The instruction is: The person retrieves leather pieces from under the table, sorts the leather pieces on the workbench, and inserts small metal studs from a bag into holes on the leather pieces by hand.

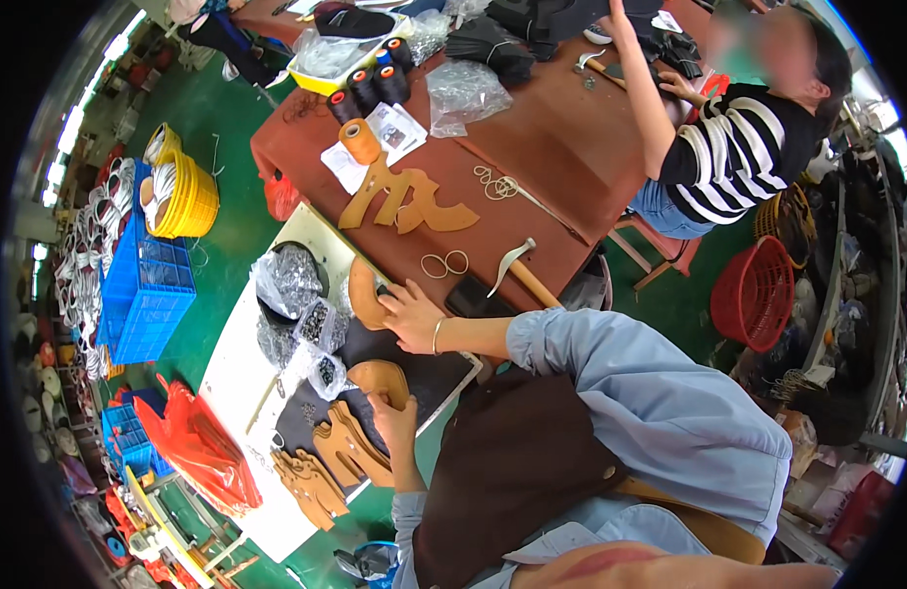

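Curved piece (377, 375), tan and leathery, sits over the dark mat (436, 365) on the white desk (227, 385). From the left, a blue crate (151, 309) stands on the green floor (222, 260), with a yellow basket (191, 201) beside it. A red bag (203, 447) hangs near the white desk's edge. On that desk lie two stacks of tan cutouts, a smaller one (308, 486) and a larger one (350, 447), and above them clear bags (321, 326) of small dark parts. A second piece (363, 294) lies near the desk's far edge. The left grip (394, 420) appears closed on the near edge of the curved piece, though the wide view shows the fingers small. The right grip (409, 314) has its fingers at the second piece; whether they clasp it, I cannot tell. Beyond, the brown desk (561, 123) carries an orange spool (359, 140), flat tan shapes (439, 208), rings (443, 263) and a hammer (532, 280). At right, a co-worker (733, 157) in stripes sits at that desk, near a red basket (753, 294).
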The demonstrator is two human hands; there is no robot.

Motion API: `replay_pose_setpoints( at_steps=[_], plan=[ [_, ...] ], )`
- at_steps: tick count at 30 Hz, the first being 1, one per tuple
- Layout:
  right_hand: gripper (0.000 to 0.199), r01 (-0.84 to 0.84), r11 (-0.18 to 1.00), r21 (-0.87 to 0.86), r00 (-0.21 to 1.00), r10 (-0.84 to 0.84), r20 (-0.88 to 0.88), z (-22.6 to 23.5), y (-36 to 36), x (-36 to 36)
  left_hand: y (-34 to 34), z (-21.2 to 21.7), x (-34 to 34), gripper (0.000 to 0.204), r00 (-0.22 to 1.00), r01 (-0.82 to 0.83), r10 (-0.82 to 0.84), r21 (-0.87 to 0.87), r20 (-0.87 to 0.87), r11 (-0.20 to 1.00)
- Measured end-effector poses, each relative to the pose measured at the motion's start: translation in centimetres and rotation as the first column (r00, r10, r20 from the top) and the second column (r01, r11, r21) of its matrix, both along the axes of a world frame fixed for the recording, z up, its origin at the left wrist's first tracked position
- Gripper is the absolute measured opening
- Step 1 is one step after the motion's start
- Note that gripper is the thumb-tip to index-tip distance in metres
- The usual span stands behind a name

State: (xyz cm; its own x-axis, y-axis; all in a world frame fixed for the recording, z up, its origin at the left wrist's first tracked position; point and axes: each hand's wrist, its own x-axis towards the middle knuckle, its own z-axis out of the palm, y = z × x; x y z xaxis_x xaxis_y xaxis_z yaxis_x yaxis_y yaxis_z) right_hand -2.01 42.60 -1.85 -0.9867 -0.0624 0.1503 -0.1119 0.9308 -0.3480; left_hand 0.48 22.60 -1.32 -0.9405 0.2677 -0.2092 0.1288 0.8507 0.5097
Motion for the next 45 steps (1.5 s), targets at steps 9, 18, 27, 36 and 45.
replay_pose_setpoints(
  at_steps=[9,18,27,36,45],
  plan=[
    [0.019,0.093,0.180,-0.979,0.989,0.099,0.112,8.1,-0.7,3.8,2.0,8.6,0.0,0.040,0.939,-0.319,0.103,0.720,0.327,0.617],
    [0.044,0.036,0.099,-0.994,0.985,0.164,0.052,12.0,-1.5,5.0,3.6,11.7,1.9,0.050,0.959,-0.262,0.006,0.877,0.284,0.404],
    [0.043,0.053,0.243,-0.969,0.990,0.116,0.083,13.0,-1.4,5.4,3.6,12.1,2.3,0.050,0.960,-0.234,-0.039,0.874,0.277,0.426],
    [0.046,0.050,0.321,-0.946,0.988,0.125,0.094,12.7,-1.6,5.1,4.0,11.9,2.4,0.051,0.969,-0.193,-0.066,0.899,0.238,0.393],
    [0.043,0.124,0.443,-0.888,0.937,0.242,0.252,9.7,-1.4,7.1,4.2,8.2,4.3,0.052,0.985,-0.043,0.123,0.522,-0.121,0.852]
  ],
)
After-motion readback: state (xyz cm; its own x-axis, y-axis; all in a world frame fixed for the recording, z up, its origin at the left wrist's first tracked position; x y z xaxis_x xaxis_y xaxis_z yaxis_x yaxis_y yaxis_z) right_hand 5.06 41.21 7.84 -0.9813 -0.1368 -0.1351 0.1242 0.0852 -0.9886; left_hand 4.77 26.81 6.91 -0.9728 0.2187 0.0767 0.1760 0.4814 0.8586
